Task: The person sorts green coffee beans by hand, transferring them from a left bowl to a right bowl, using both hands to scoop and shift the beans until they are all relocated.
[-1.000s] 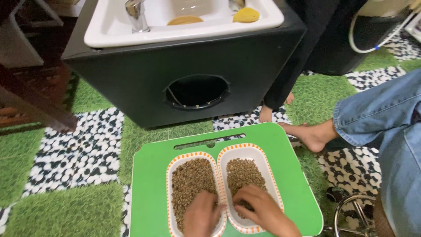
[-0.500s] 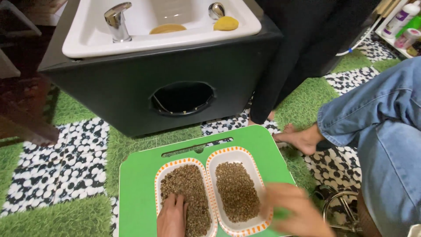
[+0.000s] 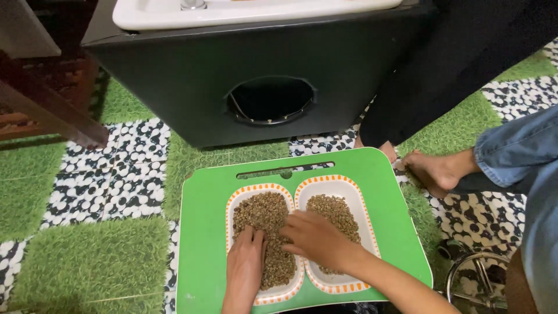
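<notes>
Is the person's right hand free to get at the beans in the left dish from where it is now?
Probably yes. The right hand already lies across the rims between the two dishes, fingers at the beans in the left dish. The left hand rests lower in that dish, leaving the upper beans uncovered.

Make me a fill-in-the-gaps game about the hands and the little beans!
1. Two oval dishes sit side by side on a ____ tray.
2. The left hand rests in the ____ dish.
3. The right hand reaches across both ____.
4. Behind the tray stands a black cabinet with a ____ hole.

Missing words: green; left; dishes; round
</notes>
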